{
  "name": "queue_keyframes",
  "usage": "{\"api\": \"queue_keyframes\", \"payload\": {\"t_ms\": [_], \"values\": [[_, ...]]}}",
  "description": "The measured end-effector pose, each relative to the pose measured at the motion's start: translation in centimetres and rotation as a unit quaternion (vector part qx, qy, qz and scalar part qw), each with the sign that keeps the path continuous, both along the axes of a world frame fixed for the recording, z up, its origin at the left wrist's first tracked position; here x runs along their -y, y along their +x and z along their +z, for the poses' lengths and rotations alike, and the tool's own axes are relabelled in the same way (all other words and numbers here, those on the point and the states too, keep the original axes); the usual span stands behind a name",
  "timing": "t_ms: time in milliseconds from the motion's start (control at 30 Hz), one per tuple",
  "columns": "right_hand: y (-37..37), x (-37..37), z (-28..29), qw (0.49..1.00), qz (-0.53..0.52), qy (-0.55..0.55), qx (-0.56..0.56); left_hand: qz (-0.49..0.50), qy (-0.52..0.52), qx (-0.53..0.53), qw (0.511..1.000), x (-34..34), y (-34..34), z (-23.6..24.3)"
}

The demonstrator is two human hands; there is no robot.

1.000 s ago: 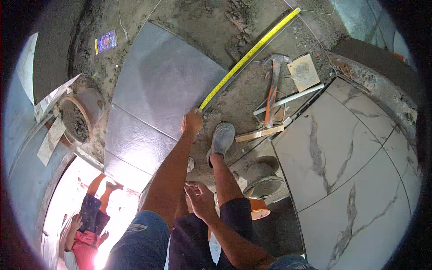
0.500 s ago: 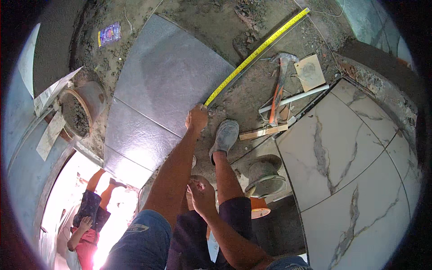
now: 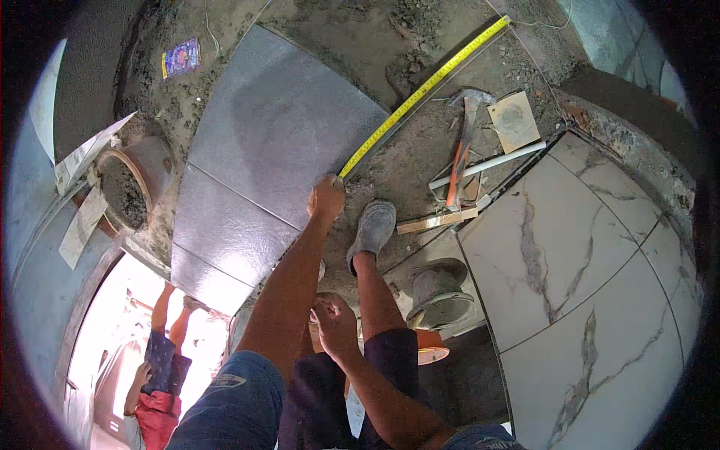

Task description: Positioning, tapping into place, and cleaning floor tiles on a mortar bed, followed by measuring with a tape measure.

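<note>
A yellow tape measure [image 3: 427, 94] stretches from my left hand across the bare mortar bed to the far right. My left hand [image 3: 326, 197] pinches its near end at the right edge of the dark grey floor tiles [image 3: 289, 112]. Close to my lap, my right hand [image 3: 335, 324] is closed with its fingers curled; whatever may be in them is hidden. My shoe [image 3: 373, 229] stands on the mortar just right of my left hand.
A hammer [image 3: 461, 154], a white pipe [image 3: 495, 163] and a wood strip [image 3: 437, 220] lie on the right. Marble-patterned tiles [image 3: 555, 247] stand beyond them. One mortar bucket [image 3: 154, 169] is at the left, another bucket [image 3: 441, 300] beside my leg. A person [image 3: 159, 375] stands in the bright doorway.
My left hand stays on the tape measure, and my right hand has barely moved. The person in the doorway has shifted slightly.
</note>
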State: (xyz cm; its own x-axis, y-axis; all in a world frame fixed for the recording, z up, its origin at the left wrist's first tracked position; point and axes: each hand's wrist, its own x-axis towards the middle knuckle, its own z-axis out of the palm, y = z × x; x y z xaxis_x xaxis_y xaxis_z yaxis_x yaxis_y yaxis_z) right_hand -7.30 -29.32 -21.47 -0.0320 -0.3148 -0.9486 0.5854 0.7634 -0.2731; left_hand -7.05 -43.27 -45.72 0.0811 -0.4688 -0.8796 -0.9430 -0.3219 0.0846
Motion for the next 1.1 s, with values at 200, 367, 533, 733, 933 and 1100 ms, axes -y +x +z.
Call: {"api": "queue_keyframes", "payload": {"t_ms": [200, 367, 533, 733, 933, 1100], "values": [[0.8, -1.0, -0.6, 0.999, 0.022, 0.002, -0.025, -0.028, -0.019, -0.009, 0.999, -0.3, 0.1, -0.2], [0.6, -0.9, -0.5, 0.998, 0.037, 0.022, -0.041, -0.025, -0.001, -0.002, 1.0, -0.2, -0.1, 0.4], [-0.4, -0.2, -0.2, 0.998, 0.044, 0.031, -0.028, -0.028, -0.017, -0.003, 0.999, -1.0, -0.6, -0.5], [-7.6, 2.2, -2.4, 0.989, 0.053, 0.005, -0.137, -0.016, -0.037, -0.01, 0.999, -1.1, 0.6, -0.3], [-22.9, 11.1, -19.9, 0.876, 0.116, -0.071, -0.463, -0.014, -0.042, -0.011, 0.999, -0.9, 0.5, -0.8], [-30.8, 16.9, -29.4, 0.845, 0.157, -0.034, -0.51, -0.047, -0.041, -0.021, 0.998, -1.5, -0.9, -0.6]]}}
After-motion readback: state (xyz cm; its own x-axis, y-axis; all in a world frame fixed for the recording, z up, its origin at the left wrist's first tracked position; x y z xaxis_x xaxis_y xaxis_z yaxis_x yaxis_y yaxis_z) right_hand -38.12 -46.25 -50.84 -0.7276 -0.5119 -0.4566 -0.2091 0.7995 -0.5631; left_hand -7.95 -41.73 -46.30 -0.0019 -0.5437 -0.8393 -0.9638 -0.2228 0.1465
